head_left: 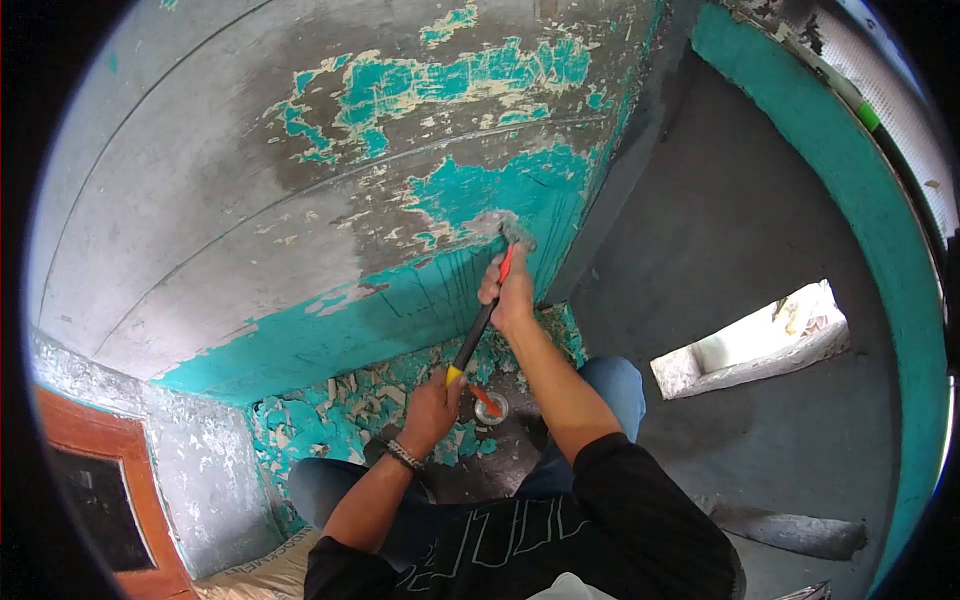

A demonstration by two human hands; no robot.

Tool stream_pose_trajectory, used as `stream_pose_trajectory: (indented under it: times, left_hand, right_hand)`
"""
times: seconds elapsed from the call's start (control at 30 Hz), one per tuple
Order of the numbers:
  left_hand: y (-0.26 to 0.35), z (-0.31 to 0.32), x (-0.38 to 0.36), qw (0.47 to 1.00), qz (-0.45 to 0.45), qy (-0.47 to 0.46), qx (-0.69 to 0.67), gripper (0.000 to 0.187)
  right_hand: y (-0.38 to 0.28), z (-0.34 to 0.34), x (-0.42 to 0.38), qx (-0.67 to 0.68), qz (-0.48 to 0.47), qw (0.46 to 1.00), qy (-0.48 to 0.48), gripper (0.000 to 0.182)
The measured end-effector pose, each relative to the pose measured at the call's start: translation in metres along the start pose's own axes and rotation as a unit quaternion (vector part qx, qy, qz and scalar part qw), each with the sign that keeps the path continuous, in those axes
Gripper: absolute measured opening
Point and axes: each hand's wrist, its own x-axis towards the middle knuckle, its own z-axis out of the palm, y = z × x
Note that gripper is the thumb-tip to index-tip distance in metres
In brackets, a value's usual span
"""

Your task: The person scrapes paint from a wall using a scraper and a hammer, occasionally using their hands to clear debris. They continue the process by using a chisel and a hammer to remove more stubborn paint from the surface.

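Both hands hold a long-handled scraper (pixel 473 345) with a black shaft, a red section near the top and a yellow band low down. My right hand (pixel 514 290) is closed round its upper part, close to the head. Lower on the shaft, by the yellow band, my left hand (pixel 430 415) is wrapped round it. The scraper's head presses against the wall (pixel 400 285), where grey paint scrapings (pixel 517 235) bunch up and hide the blade. Turquoise paint covers the wall's lower strip and some patches above; grey surface shows elsewhere.
Peeled paint flakes (pixel 310 425) litter the floor along the wall. Between my legs stands a round tin (pixel 491 409) with an orange-handled tool (pixel 484 400) in it. A grey wall with an opening (pixel 745 345) rises at right. A paper sack (pixel 262 572) and orange-brown frame (pixel 95 435) are at left.
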Motion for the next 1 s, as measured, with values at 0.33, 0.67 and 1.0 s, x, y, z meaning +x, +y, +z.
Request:
stream_pose_trajectory:
  times: [0.33, 0.67, 1.0]
  left_hand:
    - [-0.008, 0.0, -0.001, 0.998, -0.051, -0.034, 0.018, 0.03]
    - [0.001, -0.008, 0.003, 0.998, -0.015, -0.017, 0.053, 0.031]
    - [-0.007, -0.009, -0.004, 0.999, -0.018, -0.005, 0.045, 0.032]
  right_hand:
    - [0.016, -0.012, 0.007, 0.016, -0.01, 1.0, 0.012, 0.047]
    - [0.011, -0.015, 0.01, 0.026, -0.015, 0.999, 0.036, 0.048]
    - [0.019, -0.008, 0.008, 0.012, 0.03, 0.998, 0.051, 0.05]
